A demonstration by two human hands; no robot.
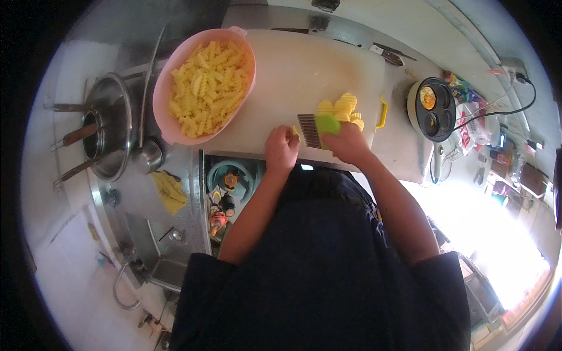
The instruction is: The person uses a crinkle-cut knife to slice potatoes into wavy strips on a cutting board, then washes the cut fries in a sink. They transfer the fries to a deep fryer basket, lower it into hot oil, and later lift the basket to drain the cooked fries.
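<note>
My right hand point(350, 142) grips the green handle of a crinkle cutter point(311, 130), its ridged metal blade facing left over the white cutting board point(303, 66). Left of the blade, the fingers of my left hand point(282, 147) pinch a small piece of potato point(295, 130). Just beyond the cutter lies a small heap of wavy potato slices point(344, 106). At the board's left end stands a pink oval basin point(163, 103), filled with crinkle-cut potato sticks point(208, 87).
Knives point(387, 56) lie behind the board, whose yellow handle point(382, 112) is at right. An egg pan point(432, 109) with food in one well stands farther right, cables around it. Steel pots point(109, 127), a ladle point(149, 158), a yellow cloth point(170, 191) and a sink point(169, 263) are at left.
</note>
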